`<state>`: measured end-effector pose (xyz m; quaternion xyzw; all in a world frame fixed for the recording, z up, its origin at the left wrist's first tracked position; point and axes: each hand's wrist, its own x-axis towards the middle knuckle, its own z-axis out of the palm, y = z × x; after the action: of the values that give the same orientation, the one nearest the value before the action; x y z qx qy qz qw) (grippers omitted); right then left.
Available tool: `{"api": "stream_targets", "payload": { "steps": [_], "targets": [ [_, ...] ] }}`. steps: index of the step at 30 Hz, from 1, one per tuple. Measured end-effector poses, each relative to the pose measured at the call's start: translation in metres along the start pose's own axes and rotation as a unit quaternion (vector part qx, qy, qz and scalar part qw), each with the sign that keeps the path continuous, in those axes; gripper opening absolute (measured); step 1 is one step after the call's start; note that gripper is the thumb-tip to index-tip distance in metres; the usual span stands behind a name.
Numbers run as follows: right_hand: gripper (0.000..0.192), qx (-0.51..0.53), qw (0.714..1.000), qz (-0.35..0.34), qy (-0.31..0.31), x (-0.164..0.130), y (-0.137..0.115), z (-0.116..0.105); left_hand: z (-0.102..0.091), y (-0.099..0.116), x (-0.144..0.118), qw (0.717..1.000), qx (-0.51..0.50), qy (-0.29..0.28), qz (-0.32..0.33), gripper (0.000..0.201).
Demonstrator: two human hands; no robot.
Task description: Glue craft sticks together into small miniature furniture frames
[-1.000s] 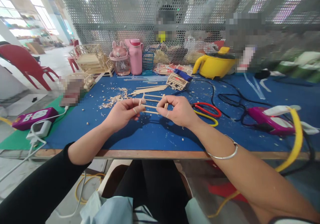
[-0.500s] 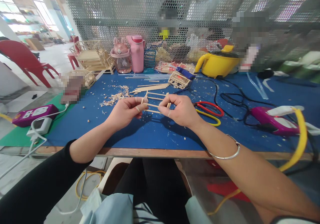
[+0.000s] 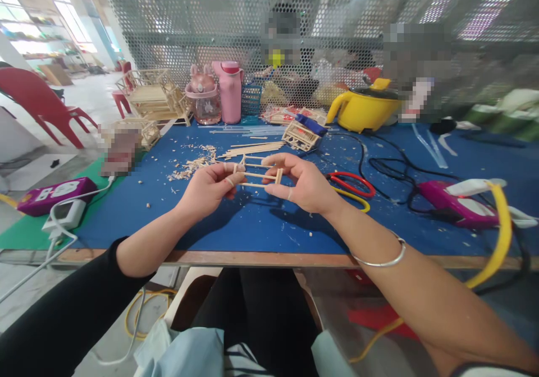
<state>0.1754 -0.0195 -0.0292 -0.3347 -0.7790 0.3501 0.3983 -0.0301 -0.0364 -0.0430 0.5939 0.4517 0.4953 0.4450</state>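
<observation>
Over the blue tabletop I hold a small open frame of thin wooden sticks [image 3: 260, 175], with several sticks running crosswise between my hands. My left hand [image 3: 206, 189] pinches its left end between thumb and fingers; finger wraps show on that hand. Around the frame's right end is my right hand [image 3: 305, 183], thumb below and fingers above, spread wider across the end piece. Part of each end is hidden by the fingers. Behind lie loose wooden sticks [image 3: 255, 149] and a heap of wood scraps [image 3: 193, 166].
A small stick model [image 3: 301, 136] lies behind my right hand. Red and yellow looped handles [image 3: 353, 183] sit to its right. Further right are black cables and a purple power strip [image 3: 457, 206]. A yellow pot [image 3: 366, 110] and pink bottle [image 3: 231, 96] stand at the back.
My right hand has spread its fingers, from a pinch to a wider hold on the frame's right end. The left hand keeps its pinch.
</observation>
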Motion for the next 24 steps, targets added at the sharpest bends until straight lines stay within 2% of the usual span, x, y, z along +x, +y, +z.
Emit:
{"api": "stream_targets", "payload": {
  "steps": [2,7,11,20,24],
  "targets": [
    [0.048,0.032,0.999,-0.001,-0.018,-0.0001,0.0007,-0.0033,-0.0008,-0.0001,0.0001,1.000,0.001,0.006,0.005,0.031],
    [0.033,0.102,0.995,0.009,0.016,0.0025,0.0053,-0.0064,-0.0007,0.0050,-0.0009,0.999,0.014,0.021,0.023,0.029],
    [0.032,0.150,0.988,0.023,0.013,0.0047,0.0097,-0.0061,0.0001,0.0084,-0.0014,0.999,0.020,0.020,0.015,0.027],
    [0.013,0.078,0.997,0.024,0.007,0.0027,0.0049,-0.0071,-0.0028,0.0009,-0.0006,0.999,0.020,0.021,0.018,0.034],
    [0.021,0.085,0.996,0.016,0.018,0.0025,0.0072,-0.0073,-0.0030,0.0014,-0.0010,0.999,0.025,0.018,0.020,0.034]
  ]
}}
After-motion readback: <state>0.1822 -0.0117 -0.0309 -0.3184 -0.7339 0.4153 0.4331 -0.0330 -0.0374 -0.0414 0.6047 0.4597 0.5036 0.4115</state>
